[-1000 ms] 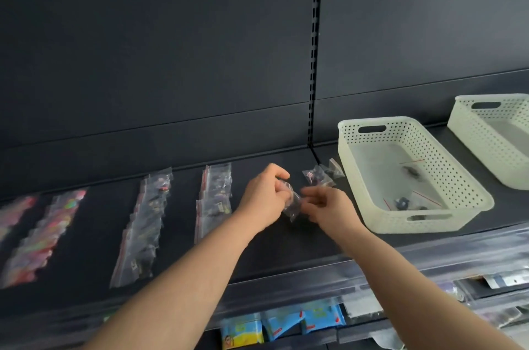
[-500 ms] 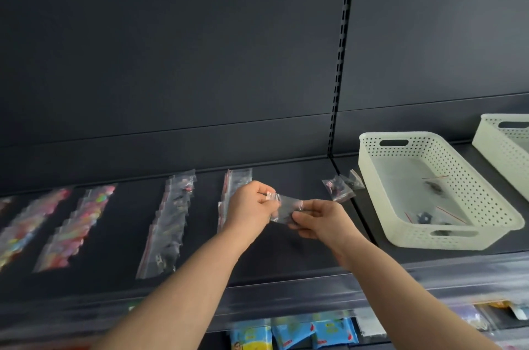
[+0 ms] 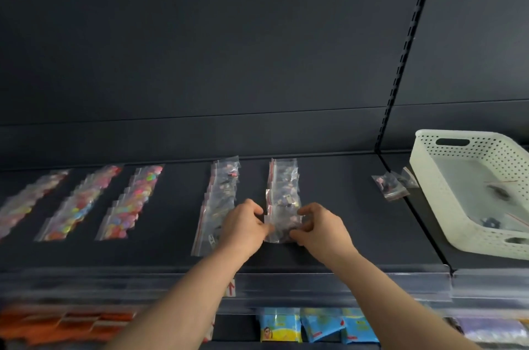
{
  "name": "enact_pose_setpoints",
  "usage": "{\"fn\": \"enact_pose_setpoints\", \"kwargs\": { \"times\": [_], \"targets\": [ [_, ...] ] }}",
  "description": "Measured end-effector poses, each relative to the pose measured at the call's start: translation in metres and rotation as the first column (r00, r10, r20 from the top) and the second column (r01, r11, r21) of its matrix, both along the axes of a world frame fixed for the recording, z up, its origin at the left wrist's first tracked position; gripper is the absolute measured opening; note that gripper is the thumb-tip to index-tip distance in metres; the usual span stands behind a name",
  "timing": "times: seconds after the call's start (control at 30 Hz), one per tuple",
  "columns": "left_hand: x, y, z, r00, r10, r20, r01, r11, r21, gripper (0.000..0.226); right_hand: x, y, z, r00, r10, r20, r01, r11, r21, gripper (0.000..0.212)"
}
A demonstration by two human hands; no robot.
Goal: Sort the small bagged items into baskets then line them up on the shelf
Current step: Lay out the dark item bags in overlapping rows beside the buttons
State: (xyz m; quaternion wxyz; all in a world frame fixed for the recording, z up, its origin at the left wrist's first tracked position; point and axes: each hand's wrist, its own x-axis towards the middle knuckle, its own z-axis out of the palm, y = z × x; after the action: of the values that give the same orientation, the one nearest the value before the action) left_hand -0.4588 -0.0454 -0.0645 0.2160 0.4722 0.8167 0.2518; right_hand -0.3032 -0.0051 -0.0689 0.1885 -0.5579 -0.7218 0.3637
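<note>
A small clear bag (image 3: 282, 228) with dark bits inside lies at the near end of a row of clear bags (image 3: 283, 183) on the dark shelf (image 3: 343, 229). My left hand (image 3: 243, 228) pinches its left edge and my right hand (image 3: 319, 228) pinches its right edge. A second row of clear bags (image 3: 220, 192) runs just left of my left hand. Two loose bags (image 3: 390, 185) lie by the cream perforated basket (image 3: 429, 175), which holds a few more bagged items.
Three rows of bags with colourful pieces (image 3: 131, 203) line the left part of the shelf. A clear price rail (image 3: 315, 286) runs along the shelf's front edge. Blue and yellow packets (image 3: 312, 326) and orange packs (image 3: 65, 324) sit on the shelf below.
Both hands carried the small bag left from near the basket and lowered it onto the near end of the right-hand clear row. The view swung left, so the far basket left the frame.
</note>
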Motion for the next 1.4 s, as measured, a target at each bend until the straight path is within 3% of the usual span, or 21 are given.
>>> {"fn": "enact_pose_setpoints", "kwargs": {
  "times": [0.17,0.3,0.37,0.47,0.7,0.77,0.9,1.03,1.13,1.27,1.4],
  "targets": [
    [0.0,0.002,-0.003,0.985,-0.089,-0.148,0.082,0.995,-0.05,0.048,-0.009,-0.004,-0.002,0.985,-0.084,0.152,0.06,0.986,0.154,0.037],
    [-0.002,0.005,0.0,0.979,-0.105,-0.176,0.102,0.994,-0.025,0.05,-0.011,-0.006,-0.001,0.958,-0.083,0.274,0.004,0.961,0.277,0.022],
    [-0.003,0.009,0.004,0.979,-0.118,-0.164,0.122,0.992,0.018,0.041,-0.01,-0.005,-0.001,0.963,-0.067,0.26,-0.012,0.957,0.29,0.011],
    [0.001,0.023,0.012,0.978,-0.159,-0.135,0.167,0.985,0.049,0.017,0.003,0.001,0.003,0.958,-0.093,0.273,-0.001,0.945,0.327,0.013],
    [0.06,0.069,0.017,0.946,-0.309,-0.1,0.31,0.951,0.001,0.007,0.077,0.027,0.005,0.758,-0.247,0.604,-0.021,0.916,0.4,0.026],
    [0.084,0.084,0.018,0.928,-0.356,-0.112,0.358,0.934,0.0,0.006,0.095,0.031,0.005,0.741,-0.25,0.623,-0.013,0.922,0.387,0.027],
    [0.137,0.122,0.019,0.88,-0.455,-0.134,0.46,0.888,0.007,0.024,0.116,0.043,0.003,0.787,-0.186,0.589,-0.025,0.943,0.331,0.024],
    [0.179,0.161,0.019,0.747,-0.627,-0.222,0.641,0.768,-0.012,0.042,0.126,0.055,0.007,0.821,-0.126,0.557,-0.042,0.959,0.279,0.026],
    [0.189,0.178,0.011,0.676,-0.69,-0.258,0.689,0.716,-0.112,0.042,0.126,0.057,0.006,0.82,-0.102,0.563,-0.066,0.961,0.27,0.027],
    [0.17,0.176,0.009,0.715,-0.641,-0.279,0.612,0.767,-0.193,0.035,0.13,0.064,0.011,0.844,-0.094,0.529,-0.038,0.972,0.234,0.027],
    [0.158,0.176,0.02,0.845,-0.493,-0.205,0.488,0.869,-0.081,0.034,0.13,0.069,0.018,0.835,-0.079,0.545,-0.039,0.979,0.202,0.028]
  ]
}}
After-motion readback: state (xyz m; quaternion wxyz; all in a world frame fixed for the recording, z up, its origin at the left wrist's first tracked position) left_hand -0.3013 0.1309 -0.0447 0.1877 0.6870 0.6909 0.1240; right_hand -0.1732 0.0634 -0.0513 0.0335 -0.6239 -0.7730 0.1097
